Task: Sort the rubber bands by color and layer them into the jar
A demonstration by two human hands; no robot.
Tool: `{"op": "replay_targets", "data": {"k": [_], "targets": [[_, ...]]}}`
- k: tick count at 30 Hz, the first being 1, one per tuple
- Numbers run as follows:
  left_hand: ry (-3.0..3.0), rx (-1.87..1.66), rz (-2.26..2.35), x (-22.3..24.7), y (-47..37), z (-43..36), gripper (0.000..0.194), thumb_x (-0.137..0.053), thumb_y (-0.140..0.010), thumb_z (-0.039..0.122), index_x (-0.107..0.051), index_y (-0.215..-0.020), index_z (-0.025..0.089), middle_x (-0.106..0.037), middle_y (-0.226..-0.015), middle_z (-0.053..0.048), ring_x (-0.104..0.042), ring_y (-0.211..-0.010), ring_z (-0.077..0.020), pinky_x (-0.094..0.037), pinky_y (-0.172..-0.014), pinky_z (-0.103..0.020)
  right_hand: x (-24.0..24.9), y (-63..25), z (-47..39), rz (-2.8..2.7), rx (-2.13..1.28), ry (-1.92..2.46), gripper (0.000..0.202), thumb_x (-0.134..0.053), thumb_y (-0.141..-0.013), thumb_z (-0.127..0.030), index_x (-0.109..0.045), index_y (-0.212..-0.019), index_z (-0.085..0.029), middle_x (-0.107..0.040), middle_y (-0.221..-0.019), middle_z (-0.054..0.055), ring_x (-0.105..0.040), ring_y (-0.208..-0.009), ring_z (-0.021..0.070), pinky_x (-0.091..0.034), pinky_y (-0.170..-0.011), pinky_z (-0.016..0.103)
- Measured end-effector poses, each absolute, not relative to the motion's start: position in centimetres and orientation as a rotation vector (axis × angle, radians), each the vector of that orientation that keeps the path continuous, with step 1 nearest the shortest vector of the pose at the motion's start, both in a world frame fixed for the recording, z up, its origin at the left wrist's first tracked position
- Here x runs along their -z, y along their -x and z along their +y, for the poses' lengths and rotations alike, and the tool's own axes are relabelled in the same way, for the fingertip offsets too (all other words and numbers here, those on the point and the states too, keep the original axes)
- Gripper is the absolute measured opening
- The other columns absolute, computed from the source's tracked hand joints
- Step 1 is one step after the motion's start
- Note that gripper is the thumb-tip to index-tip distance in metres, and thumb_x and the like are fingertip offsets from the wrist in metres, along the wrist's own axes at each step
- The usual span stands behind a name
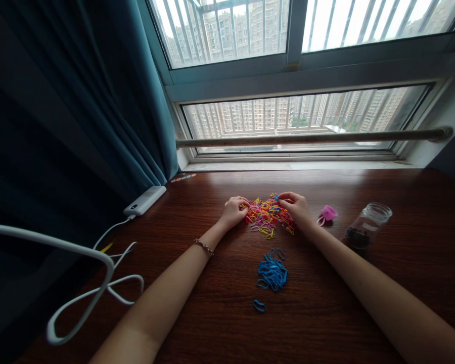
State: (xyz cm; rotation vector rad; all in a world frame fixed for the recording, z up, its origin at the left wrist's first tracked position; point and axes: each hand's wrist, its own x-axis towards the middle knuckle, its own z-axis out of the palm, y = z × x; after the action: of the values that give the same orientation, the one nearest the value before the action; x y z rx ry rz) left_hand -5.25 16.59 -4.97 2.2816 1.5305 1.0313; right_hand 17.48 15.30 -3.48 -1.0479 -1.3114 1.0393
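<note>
From the head view, I see a pile of multicoloured rubber bands (267,215) on the dark wooden bench (220,313). The left hand (235,211) touches the pile's left edge, and the right hand (292,205) reaches its far right edge, fingertips near a blue band; I can't tell whether either grip is open or closed. Nearer than the pile lie blue rubber bands (273,272); right of it, a pink lid (328,213), then a clear jar (367,226) holding dark contents.

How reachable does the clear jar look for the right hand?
Probably yes: the jar stands to the right hand's right. Only the small pink item lies between them, and it looks low enough to pass over.
</note>
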Motion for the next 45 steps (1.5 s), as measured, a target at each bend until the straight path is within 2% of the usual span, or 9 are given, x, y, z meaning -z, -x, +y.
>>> {"op": "replay_targets", "data": {"k": [7,15,21,26,30,34,40,45], "targets": [[-2.209,-1.014,1.520,4.9,5.2,16.5,0.009,-0.059,-0.063,0.015,-0.066,-0.067,0.020,-0.065,-0.086,-0.001,-0.056,-0.090,-0.0191,-0.041,-0.086,-0.033,3.8,-17.6,15.4,-1.373,-0.977,1.077,0.023,-0.066,-0.061,-0.032,-0.063,-0.076,-0.015,-0.066,-0.075,0.006,-0.063,-0.074,0.0208,-0.051,-0.064,0.030],[-2.018,-1.157,1.493,5.7,5.7,17.2,0.011,-0.054,-0.067,0.016,-0.062,-0.074,0.016,-0.065,-0.076,-0.003,-0.060,-0.072,-0.0146,-0.048,-0.069,-0.025,3.0,-17.8,15.5,-1.268,-1.020,1.047,0.020,-0.067,-0.060,-0.027,-0.065,-0.075,-0.015,-0.066,-0.071,0.004,-0.063,-0.070,0.0182,-0.050,-0.063,0.028],[-1.940,-1.268,1.510,5.5,5.8,17.2,0.014,-0.057,-0.068,0.020,-0.064,-0.079,0.015,-0.067,-0.080,-0.004,-0.062,-0.077,-0.0159,-0.048,-0.074,-0.027,1.2,-18.6,15.7,-1.181,-1.349,0.918,0.020,-0.073,-0.056,-0.023,-0.067,-0.073,-0.015,-0.067,-0.072,0.003,-0.063,-0.068,0.0143,-0.051,-0.068,0.025],[-1.901,-1.258,1.486,5.5,5.7,17.0,0.020,-0.057,-0.071,0.025,-0.068,-0.084,0.015,-0.069,-0.080,-0.005,-0.063,-0.072,-0.0166,-0.050,-0.066,-0.025,-0.2,-19.2,15.3,-1.377,-1.634,0.931,0.025,-0.075,-0.058,-0.024,-0.069,-0.080,-0.013,-0.067,-0.077,0.006,-0.061,-0.066,0.0114,-0.051,-0.067,0.023],[-1.922,-1.254,1.417,5.5,5.6,17.0,0.023,-0.055,-0.073,0.022,-0.068,-0.092,0.018,-0.069,-0.085,-0.004,-0.063,-0.077,-0.0167,-0.049,-0.070,-0.026,-1.2,-19.3,14.5,-1.600,-1.731,0.926,0.026,-0.074,-0.059,-0.025,-0.069,-0.082,-0.013,-0.067,-0.072,0.004,-0.059,-0.061,0.0091,-0.049,-0.061,0.020],[-1.931,-1.241,1.416,5.4,5.6,17.0,0.018,-0.057,-0.071,0.022,-0.069,-0.083,0.017,-0.069,-0.084,-0.004,-0.063,-0.079,-0.0172,-0.048,-0.074,-0.027,-1.9,-19.0,13.6,-1.847,-1.775,0.893,0.022,-0.073,-0.059,-0.026,-0.069,-0.075,-0.011,-0.065,-0.062,0.002,-0.057,-0.055,0.0088,-0.047,-0.054,0.019],[-1.896,-1.260,1.469,5.6,5.8,17.2,0.015,-0.063,-0.067,0.029,-0.066,-0.073,0.015,-0.068,-0.074,-0.004,-0.062,-0.071,-0.0168,-0.048,-0.066,-0.026,-2.4,-17.9,11.7,-2.113,-2.137,0.885,0.022,-0.072,-0.057,-0.028,-0.068,-0.072,-0.012,-0.066,-0.062,0.002,-0.062,-0.057,0.0127,-0.051,-0.056,0.022],[-1.871,-1.269,1.491,5.8,5.8,17.1,0.020,-0.065,-0.065,0.035,-0.065,-0.071,0.015,-0.067,-0.070,-0.004,-0.062,-0.065,-0.0155,-0.047,-0.058,-0.024,-2.3,-17.2,10.5,-2.150,-2.234,0.856,0.027,-0.075,-0.052,-0.031,-0.069,-0.070,-0.011,-0.066,-0.062,0.004,-0.064,-0.058,0.0161,-0.053,-0.056,0.024]]}}
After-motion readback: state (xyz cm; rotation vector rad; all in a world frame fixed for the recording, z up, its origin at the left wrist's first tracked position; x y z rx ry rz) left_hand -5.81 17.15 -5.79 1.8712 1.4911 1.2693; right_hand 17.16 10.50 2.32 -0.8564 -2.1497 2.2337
